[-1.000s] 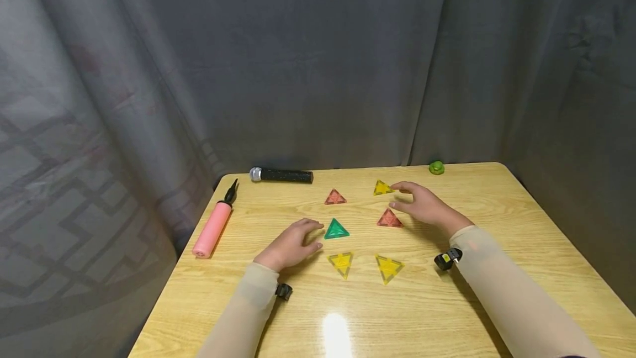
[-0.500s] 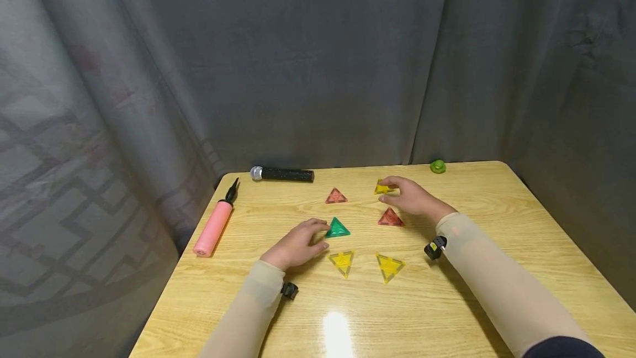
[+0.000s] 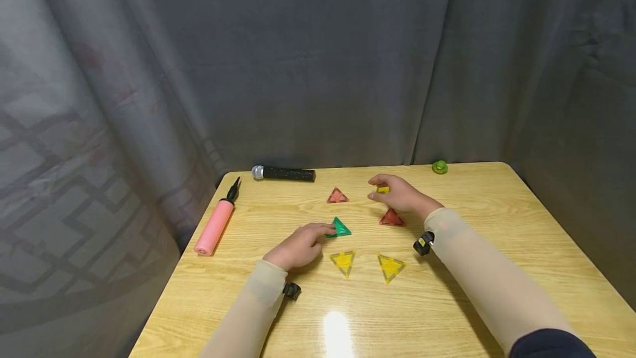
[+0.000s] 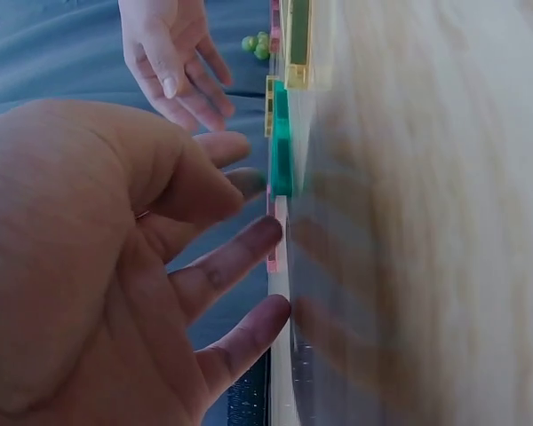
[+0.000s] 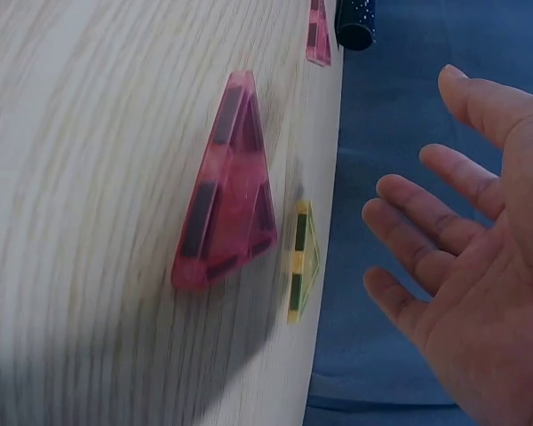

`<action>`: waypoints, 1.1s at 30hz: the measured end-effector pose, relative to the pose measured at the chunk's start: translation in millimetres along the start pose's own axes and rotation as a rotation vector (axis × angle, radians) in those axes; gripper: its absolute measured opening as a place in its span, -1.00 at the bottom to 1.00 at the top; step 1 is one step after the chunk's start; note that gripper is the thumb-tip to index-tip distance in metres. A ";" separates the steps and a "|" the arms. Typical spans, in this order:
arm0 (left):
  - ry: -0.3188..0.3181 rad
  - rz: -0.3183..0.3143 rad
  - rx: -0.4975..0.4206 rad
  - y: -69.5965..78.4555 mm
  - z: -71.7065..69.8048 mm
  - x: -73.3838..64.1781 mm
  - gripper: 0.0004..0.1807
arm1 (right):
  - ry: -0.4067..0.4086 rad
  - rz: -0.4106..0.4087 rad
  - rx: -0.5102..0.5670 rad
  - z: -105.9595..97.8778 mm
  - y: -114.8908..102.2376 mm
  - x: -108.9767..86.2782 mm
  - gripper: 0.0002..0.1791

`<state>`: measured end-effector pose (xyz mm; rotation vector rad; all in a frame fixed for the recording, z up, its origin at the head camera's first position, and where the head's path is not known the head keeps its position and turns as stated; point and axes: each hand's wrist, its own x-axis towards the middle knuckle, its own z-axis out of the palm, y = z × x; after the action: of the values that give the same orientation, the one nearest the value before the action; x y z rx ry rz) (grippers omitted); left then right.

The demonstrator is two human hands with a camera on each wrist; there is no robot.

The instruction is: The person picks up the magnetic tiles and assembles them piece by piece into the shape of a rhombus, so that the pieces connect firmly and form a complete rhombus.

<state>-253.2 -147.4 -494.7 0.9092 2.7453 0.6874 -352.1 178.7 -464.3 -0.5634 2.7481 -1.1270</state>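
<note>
My left hand (image 3: 298,247) reaches over the green triangular magnetic tile (image 3: 343,228), its fingers loosely extended and covering the tile's left part. In the left wrist view the green tile (image 4: 282,146) lies flat beyond the fingertips; whether they touch it I cannot tell. My right hand (image 3: 403,195) hovers above the back yellow triangular tile (image 3: 383,189), partly hiding it. The right wrist view has that yellow tile (image 5: 304,262) on the table, apart from the spread fingers (image 5: 409,204). Just in front of this hand is a red triangular tile (image 3: 392,219).
Another red tile (image 3: 337,196) lies at the back middle, and two yellow tiles (image 3: 344,263) lie toward the front. A black microphone (image 3: 285,174), a pink hand pump (image 3: 215,227) and a small green object (image 3: 439,167) sit near the edges. Grey curtains (image 3: 318,70) surround the table.
My right hand has moved left, from beside the back yellow tile to over it. The left hand has shifted slightly right, so its fingers now overlap the green tile. The tiles stay put.
</note>
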 end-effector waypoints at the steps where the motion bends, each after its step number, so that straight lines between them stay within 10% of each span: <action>1: -0.007 0.001 0.006 0.2 -0.2 0.1 -0.40 | -0.001 -0.003 0.004 0.8 -0.4 0.7 -0.41; 33: 0.129 -0.085 -0.029 -23.0 -0.2 -12.3 -0.51 | -0.018 -0.063 0.026 26.4 -24.9 22.7 -0.51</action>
<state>-255.4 -171.1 -505.2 0.7623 2.8586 0.7947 -359.3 136.5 -465.1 -0.6586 2.7141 -1.1635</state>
